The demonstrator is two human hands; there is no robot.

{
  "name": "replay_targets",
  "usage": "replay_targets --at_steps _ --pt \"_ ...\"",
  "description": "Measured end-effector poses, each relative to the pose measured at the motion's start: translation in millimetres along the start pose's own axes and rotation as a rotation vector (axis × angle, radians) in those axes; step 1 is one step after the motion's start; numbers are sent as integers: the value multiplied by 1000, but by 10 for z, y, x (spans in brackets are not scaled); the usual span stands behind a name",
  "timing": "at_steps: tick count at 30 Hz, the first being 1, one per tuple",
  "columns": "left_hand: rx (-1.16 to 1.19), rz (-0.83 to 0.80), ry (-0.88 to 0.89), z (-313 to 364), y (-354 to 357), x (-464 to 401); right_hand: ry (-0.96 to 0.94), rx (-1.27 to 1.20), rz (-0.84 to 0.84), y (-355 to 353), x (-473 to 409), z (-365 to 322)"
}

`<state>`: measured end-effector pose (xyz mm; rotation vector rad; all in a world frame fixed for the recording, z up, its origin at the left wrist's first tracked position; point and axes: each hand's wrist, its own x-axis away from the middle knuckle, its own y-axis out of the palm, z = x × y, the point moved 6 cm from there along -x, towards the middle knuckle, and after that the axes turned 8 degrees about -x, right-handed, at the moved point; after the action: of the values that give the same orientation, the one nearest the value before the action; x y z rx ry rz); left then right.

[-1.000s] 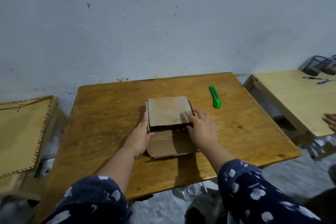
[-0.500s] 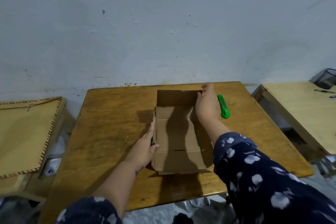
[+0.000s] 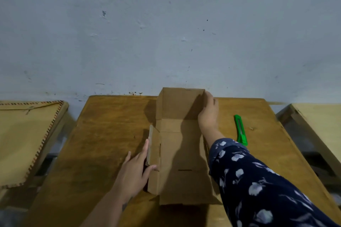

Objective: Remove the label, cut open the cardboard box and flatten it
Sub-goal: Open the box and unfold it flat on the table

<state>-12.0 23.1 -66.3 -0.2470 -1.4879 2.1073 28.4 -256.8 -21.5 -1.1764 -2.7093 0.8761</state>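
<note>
The brown cardboard box (image 3: 177, 155) lies unfolded along the middle of the wooden table (image 3: 103, 134), its inside face up. Its far flap (image 3: 177, 103) stands raised near the wall. My right hand (image 3: 207, 111) grips the right edge of that raised flap. My left hand (image 3: 135, 169) presses against the upright left side panel (image 3: 152, 151), thumb hooked over its inner face. A green utility knife (image 3: 240, 129) lies on the table to the right of the box, apart from both hands. No label shows.
A grey wall (image 3: 166, 33) runs just behind the table's far edge. A pale wooden table (image 3: 319, 127) stands to the right across a gap. A tan board with a stitched border (image 3: 24, 140) lies on the left.
The box's top flap has been swung open away from me and lifted by my right hand. The left hand slid along the left side panel. The camera tilted up and closer.
</note>
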Motion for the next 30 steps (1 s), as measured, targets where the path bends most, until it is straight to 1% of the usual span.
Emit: replay_targets --at_steps 2,4,8,11,13,14,16,18,20,21,23,25,30 --pt "5 -12 -29 -59 16 -38 67 -100 44 -32 -160 65" --pt "-3 -9 -58 -116 48 -65 143 -128 37 -37 -321 174" --pt "-47 -20 -97 -218 121 -107 256 -73 -135 85 -525 318" --pt "-56 -21 -96 -206 138 -109 308 -58 -139 107 -571 411" --pt "-66 -11 -108 -207 152 -92 280 8 -140 97 -558 451" --pt "-76 0 -114 -209 155 -80 237 107 -146 89 -545 464" --pt "-90 39 -115 -208 129 -57 85 421 -112 61 -484 393" --pt "-88 71 -130 -189 107 -41 -110 628 -72 55 -319 204" --pt "-104 89 -181 -156 101 -48 -264 684 -121 107 -29 40" --pt "-128 88 -211 -133 98 -50 -301 684 -166 136 161 -14" --pt "-174 70 -272 -86 113 -75 -286 683 -263 190 555 -35" --pt "-167 50 -329 -54 134 -94 -213 686 -335 212 967 20" --pt "-129 -22 -442 13 204 -158 -43 723 -508 215 1733 427"
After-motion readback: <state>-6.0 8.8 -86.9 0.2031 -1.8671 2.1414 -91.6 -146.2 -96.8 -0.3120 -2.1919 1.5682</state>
